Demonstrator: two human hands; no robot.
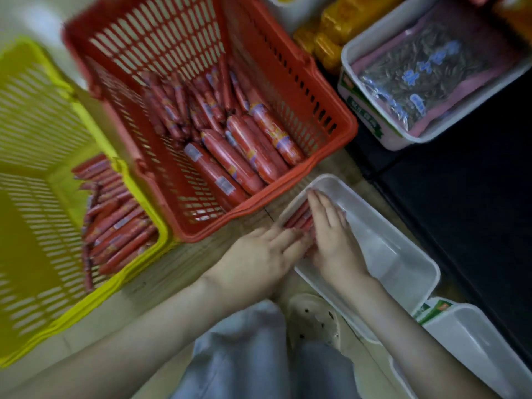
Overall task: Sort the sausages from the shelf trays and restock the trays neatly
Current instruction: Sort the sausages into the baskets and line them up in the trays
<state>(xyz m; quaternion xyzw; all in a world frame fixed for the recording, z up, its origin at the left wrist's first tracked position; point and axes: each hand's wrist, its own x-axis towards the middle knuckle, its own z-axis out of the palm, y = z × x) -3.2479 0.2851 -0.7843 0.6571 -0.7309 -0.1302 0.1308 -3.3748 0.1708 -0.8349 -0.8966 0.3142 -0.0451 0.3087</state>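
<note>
A white plastic tray (pixel 397 254) lies on the floor in front of me. A few thin red sausages (pixel 298 216) lie along its left wall. My right hand (pixel 331 234) lies flat, fingers straight, pressing on those sausages from the right. My left hand (pixel 264 254) reaches over the tray's left rim and its straight fingertips touch the same sausages. A red basket (pixel 288 67) behind the tray holds thick and thin red sausages (pixel 230 139). To the left, a yellow basket (pixel 34 139) holds many thin red sausages (pixel 115 223).
A second white tray (pixel 475 341) sits at the lower right. A dark shelf base (pixel 475 211) runs along the right. Above it stands a white tray of seed packets (pixel 426 73), next to yellow packets (pixel 331 33). My knee and a pale shoe (pixel 313 318) are below the hands.
</note>
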